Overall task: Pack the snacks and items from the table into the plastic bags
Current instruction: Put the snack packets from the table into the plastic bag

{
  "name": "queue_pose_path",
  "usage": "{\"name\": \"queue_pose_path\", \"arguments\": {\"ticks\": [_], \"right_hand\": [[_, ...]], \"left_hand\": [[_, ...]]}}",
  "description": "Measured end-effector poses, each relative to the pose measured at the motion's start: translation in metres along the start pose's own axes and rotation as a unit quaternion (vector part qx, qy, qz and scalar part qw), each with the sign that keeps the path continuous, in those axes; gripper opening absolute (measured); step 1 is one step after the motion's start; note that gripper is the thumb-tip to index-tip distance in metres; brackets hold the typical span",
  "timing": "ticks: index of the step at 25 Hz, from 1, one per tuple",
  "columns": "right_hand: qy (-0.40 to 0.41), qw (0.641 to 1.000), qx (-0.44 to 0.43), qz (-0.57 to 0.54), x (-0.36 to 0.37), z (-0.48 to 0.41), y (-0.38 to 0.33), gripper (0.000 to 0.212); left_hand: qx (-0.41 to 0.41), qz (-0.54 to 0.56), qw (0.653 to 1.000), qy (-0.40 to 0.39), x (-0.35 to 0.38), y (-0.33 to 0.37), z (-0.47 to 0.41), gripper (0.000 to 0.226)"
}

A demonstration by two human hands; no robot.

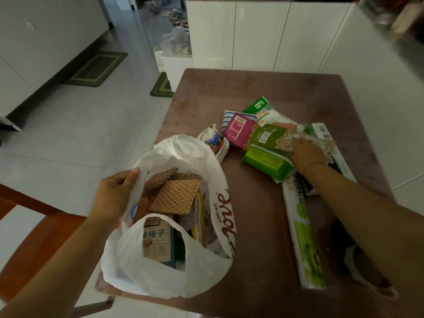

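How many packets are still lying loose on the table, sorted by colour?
Green packets: 3
Magenta packet: 1
Blue-striped packet: 1
White packet: 1
Long wrap boxes: 2
Total: 8, not counting the patterned packet under the right hand.

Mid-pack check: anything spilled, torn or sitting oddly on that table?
Nothing spilled or torn. The only oddity: the plastic bag overhangs the table's near-left corner, held open by the left hand.

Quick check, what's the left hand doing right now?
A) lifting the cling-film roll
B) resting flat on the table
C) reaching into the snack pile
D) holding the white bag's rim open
D: the left hand grips the rim of the white plastic bag, keeping its mouth open, while the right hand is on the snack pile.
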State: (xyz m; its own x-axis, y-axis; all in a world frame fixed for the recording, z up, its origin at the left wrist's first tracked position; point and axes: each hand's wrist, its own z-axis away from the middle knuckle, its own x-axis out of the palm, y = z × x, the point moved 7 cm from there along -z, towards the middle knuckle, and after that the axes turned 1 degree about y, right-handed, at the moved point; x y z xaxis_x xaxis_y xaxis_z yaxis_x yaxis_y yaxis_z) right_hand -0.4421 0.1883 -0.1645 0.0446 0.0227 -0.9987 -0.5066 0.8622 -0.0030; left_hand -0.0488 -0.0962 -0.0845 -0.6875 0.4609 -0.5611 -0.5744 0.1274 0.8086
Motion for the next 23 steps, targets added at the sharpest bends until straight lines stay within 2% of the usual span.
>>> {"name": "queue_pose_path", "arguments": {"ticks": [2, 6, 7, 9, 10, 11, 12, 13, 14, 15, 17, 19, 21, 23], "right_hand": [[0.029, 0.999, -0.008, -0.014, -0.007, -0.001, -0.001, 0.034], [0.139, 0.985, 0.036, -0.097, -0.051, 0.020, 0.002, 0.021], [0.172, 0.975, 0.038, -0.138, -0.066, 0.030, 0.001, 0.020], [0.196, 0.935, 0.048, -0.292, -0.091, 0.057, -0.001, 0.022], [0.176, 0.897, 0.053, -0.401, -0.100, 0.072, -0.005, 0.024], [0.126, 0.845, 0.057, -0.517, -0.101, 0.089, -0.016, 0.025], [0.051, 0.773, 0.055, -0.630, -0.102, 0.109, -0.036, 0.025], [-0.026, 0.713, 0.050, -0.698, -0.099, 0.131, -0.060, 0.030], [-0.092, 0.684, 0.045, -0.722, -0.092, 0.151, -0.083, 0.038], [-0.139, 0.671, 0.030, -0.727, -0.084, 0.170, -0.105, 0.037], [-0.202, 0.668, 0.029, -0.716, -0.065, 0.202, -0.140, 0.017], [-0.271, 0.663, 0.029, -0.697, -0.045, 0.224, -0.168, 0.018], [-0.331, 0.640, 0.023, -0.693, -0.033, 0.239, -0.195, 0.023], [-0.351, 0.631, 0.038, -0.691, -0.028, 0.244, -0.217, 0.024]], "left_hand": [[-0.002, 0.000, 1.000, 0.003, 0.000, 0.001, 0.002, 0.040], [-0.003, 0.007, 1.000, 0.010, -0.003, 0.006, 0.004, 0.038], [-0.004, 0.007, 1.000, 0.010, -0.004, 0.006, 0.004, 0.039], [-0.002, 0.009, 1.000, 0.007, -0.004, 0.008, 0.005, 0.039], [0.000, 0.008, 1.000, 0.005, -0.004, 0.008, 0.005, 0.038], [0.001, 0.008, 1.000, 0.002, -0.004, 0.010, 0.007, 0.038], [0.001, 0.008, 1.000, 0.000, -0.004, 0.011, 0.008, 0.038], [0.002, 0.010, 1.000, -0.002, -0.004, 0.012, 0.008, 0.038], [0.004, 0.012, 1.000, -0.004, -0.003, 0.012, 0.009, 0.038], [0.004, 0.013, 1.000, -0.007, -0.003, 0.012, 0.009, 0.038], [0.005, 0.013, 1.000, -0.013, -0.002, 0.012, 0.011, 0.038], [0.002, 0.034, 0.999, -0.012, 0.000, 0.011, 0.012, 0.032], [-0.003, 0.048, 0.999, -0.011, -0.001, 0.010, 0.013, 0.026], [-0.012, 0.059, 0.998, -0.008, -0.003, 0.008, 0.015, 0.025]]}}
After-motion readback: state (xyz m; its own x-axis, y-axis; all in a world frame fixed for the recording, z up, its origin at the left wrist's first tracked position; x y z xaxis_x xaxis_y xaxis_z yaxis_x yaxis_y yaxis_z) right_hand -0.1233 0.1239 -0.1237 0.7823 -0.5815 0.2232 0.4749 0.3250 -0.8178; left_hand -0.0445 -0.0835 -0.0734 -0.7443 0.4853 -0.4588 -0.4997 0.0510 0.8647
